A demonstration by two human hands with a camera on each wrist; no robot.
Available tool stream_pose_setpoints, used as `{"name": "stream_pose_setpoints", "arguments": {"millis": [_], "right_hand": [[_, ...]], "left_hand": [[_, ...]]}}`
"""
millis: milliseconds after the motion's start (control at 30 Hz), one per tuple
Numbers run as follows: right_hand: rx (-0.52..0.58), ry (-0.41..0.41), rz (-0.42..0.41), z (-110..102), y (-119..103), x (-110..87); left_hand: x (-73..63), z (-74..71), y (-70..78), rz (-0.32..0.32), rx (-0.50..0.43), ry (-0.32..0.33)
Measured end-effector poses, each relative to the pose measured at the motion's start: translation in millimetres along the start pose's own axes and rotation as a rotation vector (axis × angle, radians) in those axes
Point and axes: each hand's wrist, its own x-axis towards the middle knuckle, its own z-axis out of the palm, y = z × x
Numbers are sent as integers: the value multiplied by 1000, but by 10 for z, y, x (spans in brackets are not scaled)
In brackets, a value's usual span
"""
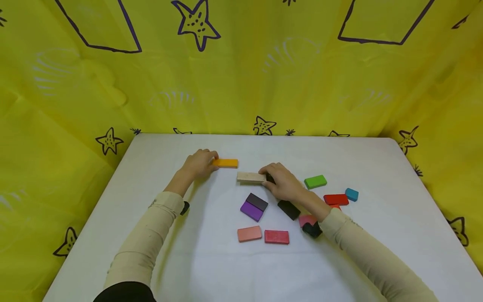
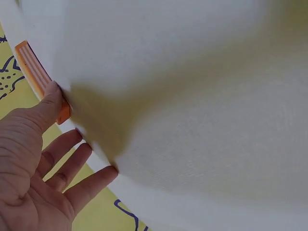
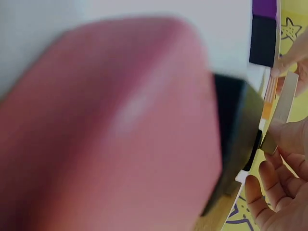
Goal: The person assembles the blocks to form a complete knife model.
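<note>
The left hand [image 1: 200,164] pinches one end of an orange block [image 1: 228,163], other fingers parted; the right hand [image 1: 284,183] pinches a pale wooden block [image 1: 250,178] near it.

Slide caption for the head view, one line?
Left hand grips an orange block and right hand a pale wooden block at a white table.

Nothing legible: no words, numbers, labels or brands readable on blocks [image 1: 277,237] or yellow cloth [image 1: 234,75] at 12 o'clock.
</note>
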Motion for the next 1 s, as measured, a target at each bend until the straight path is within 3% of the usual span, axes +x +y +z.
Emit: {"name": "stream_pose_setpoints", "arguments": {"millis": [200, 533, 1000], "right_hand": [[31, -19, 118, -72, 37, 120], [33, -25, 91, -157, 124, 338], [0, -111, 122, -180, 179, 579]], "left_hand": [[12, -24, 9, 6, 57, 3], [-13, 1, 5, 0, 57, 21], [-11, -12, 7, -1, 43, 25]]}}
